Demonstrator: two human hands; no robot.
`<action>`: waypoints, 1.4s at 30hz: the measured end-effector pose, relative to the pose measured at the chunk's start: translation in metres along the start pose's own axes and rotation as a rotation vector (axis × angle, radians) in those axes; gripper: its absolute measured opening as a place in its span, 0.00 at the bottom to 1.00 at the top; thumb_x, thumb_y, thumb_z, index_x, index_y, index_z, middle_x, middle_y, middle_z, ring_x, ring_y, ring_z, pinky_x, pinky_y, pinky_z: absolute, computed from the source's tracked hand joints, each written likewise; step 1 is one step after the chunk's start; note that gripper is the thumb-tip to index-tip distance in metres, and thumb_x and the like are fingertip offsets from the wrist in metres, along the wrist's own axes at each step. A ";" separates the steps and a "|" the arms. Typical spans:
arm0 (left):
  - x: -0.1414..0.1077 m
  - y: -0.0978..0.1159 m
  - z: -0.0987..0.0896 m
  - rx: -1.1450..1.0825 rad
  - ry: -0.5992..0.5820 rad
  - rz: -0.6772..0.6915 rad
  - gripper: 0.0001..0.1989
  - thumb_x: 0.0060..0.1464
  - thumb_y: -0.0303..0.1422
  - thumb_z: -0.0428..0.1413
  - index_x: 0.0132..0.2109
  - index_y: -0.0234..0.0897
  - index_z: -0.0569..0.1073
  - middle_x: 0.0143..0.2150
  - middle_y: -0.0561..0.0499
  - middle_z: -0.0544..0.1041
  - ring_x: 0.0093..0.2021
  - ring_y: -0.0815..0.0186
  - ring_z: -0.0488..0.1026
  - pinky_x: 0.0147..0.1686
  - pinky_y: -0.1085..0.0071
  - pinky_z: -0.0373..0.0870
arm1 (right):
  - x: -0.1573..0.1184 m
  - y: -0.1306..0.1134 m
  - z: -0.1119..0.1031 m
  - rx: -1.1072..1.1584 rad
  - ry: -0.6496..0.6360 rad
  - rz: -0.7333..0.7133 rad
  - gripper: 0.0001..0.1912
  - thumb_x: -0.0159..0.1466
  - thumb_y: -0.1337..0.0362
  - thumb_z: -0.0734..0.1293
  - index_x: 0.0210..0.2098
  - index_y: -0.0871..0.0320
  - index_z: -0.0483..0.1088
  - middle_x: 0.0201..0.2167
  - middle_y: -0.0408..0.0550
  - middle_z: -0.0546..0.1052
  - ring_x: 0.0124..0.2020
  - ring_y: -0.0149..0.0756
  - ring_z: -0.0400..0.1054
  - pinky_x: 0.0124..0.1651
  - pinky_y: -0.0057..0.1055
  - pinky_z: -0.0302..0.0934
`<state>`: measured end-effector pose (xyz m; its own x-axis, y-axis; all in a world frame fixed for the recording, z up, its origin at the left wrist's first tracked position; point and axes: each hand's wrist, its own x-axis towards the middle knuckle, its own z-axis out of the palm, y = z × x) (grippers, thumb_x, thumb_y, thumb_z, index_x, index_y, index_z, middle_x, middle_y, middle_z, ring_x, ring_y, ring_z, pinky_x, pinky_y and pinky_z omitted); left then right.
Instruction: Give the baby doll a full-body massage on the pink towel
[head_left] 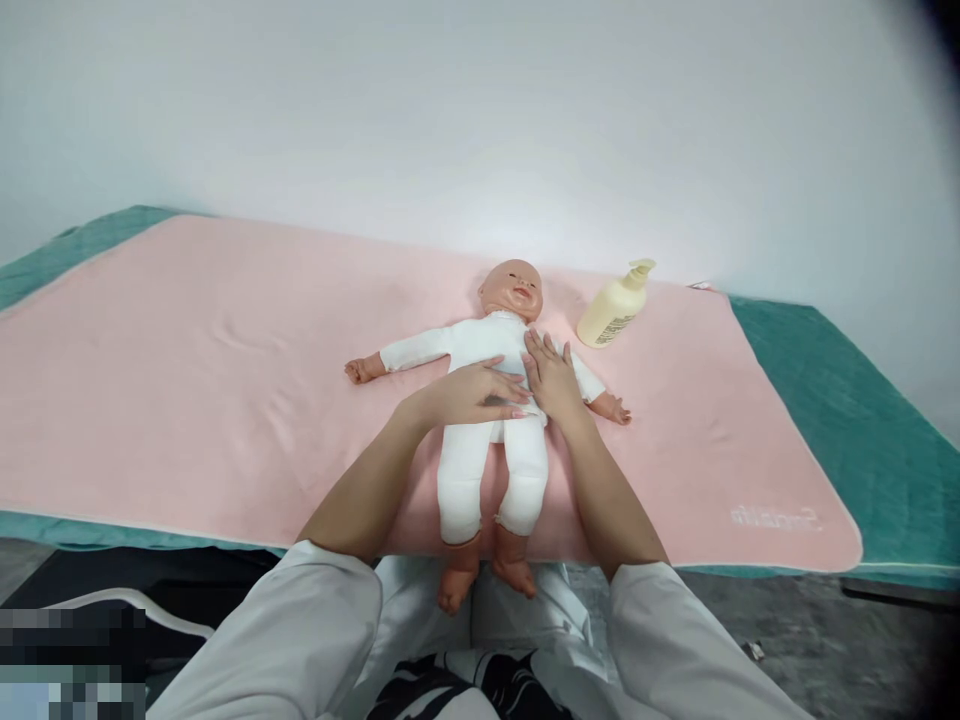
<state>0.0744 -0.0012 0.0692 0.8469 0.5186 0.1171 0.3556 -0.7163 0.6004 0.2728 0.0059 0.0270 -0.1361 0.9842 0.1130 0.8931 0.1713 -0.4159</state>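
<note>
A baby doll [487, 345] with a white cloth body lies on its back, head away from me, arms spread out to both sides. Across its belly rests my left hand [480, 390], fingers extended and pointing right. My right hand [551, 378] lies flat on the doll's chest and side, its fingers stretched toward the doll's head. Neither hand grips anything. The doll's feet hang over the near edge of the pink mat [225, 400]. To the right of the doll's head, a pale yellow pump bottle [613, 308] stands on the mat.
Under the mat is a green cover [832, 400], showing at both ends. A white wall [450, 120] rises right behind the bed. Below the near edge at left are dark things and a curved white bar [127, 598]. Grey floor [810, 640] shows at lower right.
</note>
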 end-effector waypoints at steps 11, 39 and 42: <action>0.005 -0.019 0.001 0.171 0.052 -0.091 0.22 0.67 0.46 0.48 0.64 0.52 0.69 0.69 0.57 0.66 0.75 0.63 0.51 0.74 0.50 0.29 | 0.003 0.008 -0.005 0.146 0.150 0.021 0.30 0.73 0.58 0.45 0.69 0.61 0.59 0.71 0.52 0.60 0.74 0.46 0.49 0.76 0.55 0.37; 0.006 -0.044 0.001 0.392 0.380 -0.531 0.27 0.69 0.39 0.36 0.71 0.51 0.60 0.72 0.55 0.61 0.72 0.49 0.57 0.70 0.33 0.33 | -0.009 0.003 -0.012 0.555 -0.140 -0.596 0.19 0.70 0.51 0.62 0.57 0.45 0.73 0.64 0.40 0.70 0.74 0.41 0.49 0.78 0.52 0.39; 0.005 -0.044 0.001 0.395 0.377 -0.531 0.27 0.68 0.37 0.36 0.71 0.51 0.60 0.72 0.54 0.61 0.72 0.51 0.57 0.70 0.34 0.32 | -0.010 -0.001 -0.011 0.550 -0.177 -0.618 0.17 0.70 0.53 0.63 0.54 0.46 0.76 0.61 0.42 0.73 0.74 0.42 0.50 0.77 0.54 0.39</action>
<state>0.0637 0.0329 0.0423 0.3554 0.9140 0.1957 0.8529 -0.4027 0.3322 0.2777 -0.0047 0.0362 -0.6379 0.6909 0.3403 0.3064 0.6331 -0.7109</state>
